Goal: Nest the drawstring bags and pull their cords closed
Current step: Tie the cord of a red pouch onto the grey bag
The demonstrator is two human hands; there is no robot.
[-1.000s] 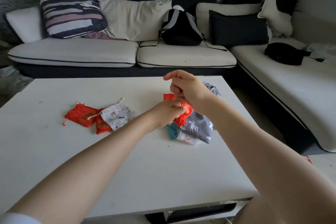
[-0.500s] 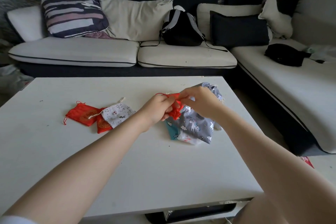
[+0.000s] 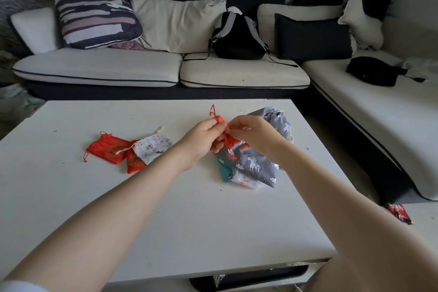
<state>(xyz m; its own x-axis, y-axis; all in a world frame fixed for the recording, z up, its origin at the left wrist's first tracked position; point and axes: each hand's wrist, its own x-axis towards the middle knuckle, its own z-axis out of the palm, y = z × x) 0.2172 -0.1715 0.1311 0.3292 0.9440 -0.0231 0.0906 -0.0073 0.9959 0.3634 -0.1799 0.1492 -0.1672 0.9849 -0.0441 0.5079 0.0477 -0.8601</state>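
White table: carries all bags. Grey unicorn bag: flat at my right, over a teal bag. Small red bag: held above it, apparently bunched; left hand fingers pinch its red cord, right hand fingers pinch the neck.

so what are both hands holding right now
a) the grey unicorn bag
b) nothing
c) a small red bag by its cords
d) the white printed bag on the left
c: the left hand and right hand pinch the small red bag and its cord above the grey unicorn bag.
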